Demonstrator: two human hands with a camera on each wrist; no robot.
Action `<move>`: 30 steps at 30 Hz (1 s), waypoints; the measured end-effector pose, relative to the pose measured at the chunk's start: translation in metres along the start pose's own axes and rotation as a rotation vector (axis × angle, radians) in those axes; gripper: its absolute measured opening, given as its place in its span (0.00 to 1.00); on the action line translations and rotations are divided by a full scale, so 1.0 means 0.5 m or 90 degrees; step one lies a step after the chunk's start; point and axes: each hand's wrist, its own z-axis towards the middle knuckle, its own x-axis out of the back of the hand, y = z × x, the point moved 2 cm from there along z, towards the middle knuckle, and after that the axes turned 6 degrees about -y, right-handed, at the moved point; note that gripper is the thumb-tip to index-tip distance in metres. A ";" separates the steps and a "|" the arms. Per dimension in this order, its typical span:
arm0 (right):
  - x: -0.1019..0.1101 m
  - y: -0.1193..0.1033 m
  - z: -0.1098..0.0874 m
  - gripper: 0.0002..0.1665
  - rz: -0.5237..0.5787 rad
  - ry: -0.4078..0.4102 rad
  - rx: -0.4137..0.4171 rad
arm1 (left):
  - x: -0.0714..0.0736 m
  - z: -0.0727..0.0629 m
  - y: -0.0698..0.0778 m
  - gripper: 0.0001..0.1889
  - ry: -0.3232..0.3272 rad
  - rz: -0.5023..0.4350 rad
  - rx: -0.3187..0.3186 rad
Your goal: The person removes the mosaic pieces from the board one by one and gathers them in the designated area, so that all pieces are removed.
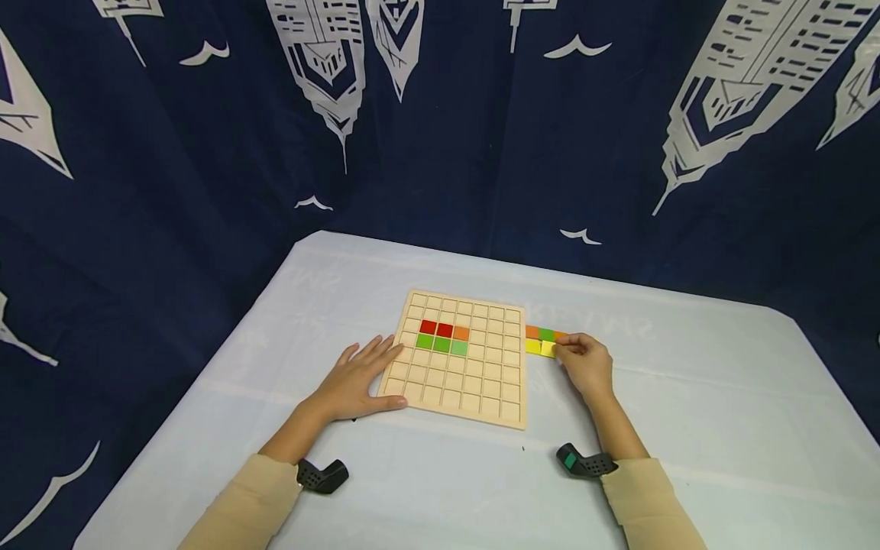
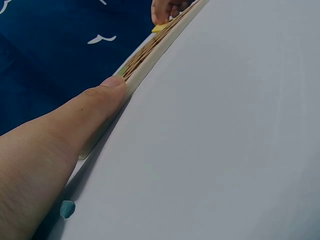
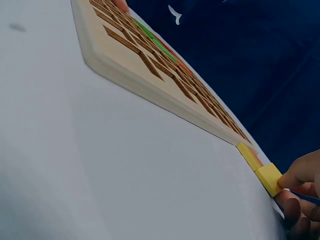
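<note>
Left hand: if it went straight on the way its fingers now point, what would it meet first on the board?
Probably the leftmost green tile or the leftmost red tile beside it: the left hand, at the edge of the wooden board, points that way. Fingertip height is unclear.

Dark blue curtain (image 1: pixel 467 153), white tower prints (image 1: pixel 326 57) (spires pointing downward), white bird-like marks (image 1: pixel 577 48), white-covered table (image 1: pixel 722 397)

From above, the head view faces forward-down; low, near wrist views skim the shared board (image 1: pixel 488 364).
</note>
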 end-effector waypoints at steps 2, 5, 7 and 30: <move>-0.001 -0.001 0.000 0.12 -0.004 0.000 0.002 | 0.001 0.000 0.000 0.50 0.002 -0.001 -0.001; -0.002 -0.003 0.000 0.12 -0.008 -0.003 0.002 | 0.002 -0.001 -0.001 0.49 0.003 0.000 -0.001; -0.003 -0.004 0.000 0.12 -0.012 -0.006 0.003 | 0.002 -0.002 -0.001 0.49 0.002 -0.001 0.000; -0.006 0.003 0.004 0.11 -0.078 -0.003 0.017 | -0.001 0.003 -0.001 0.50 0.000 -0.003 0.004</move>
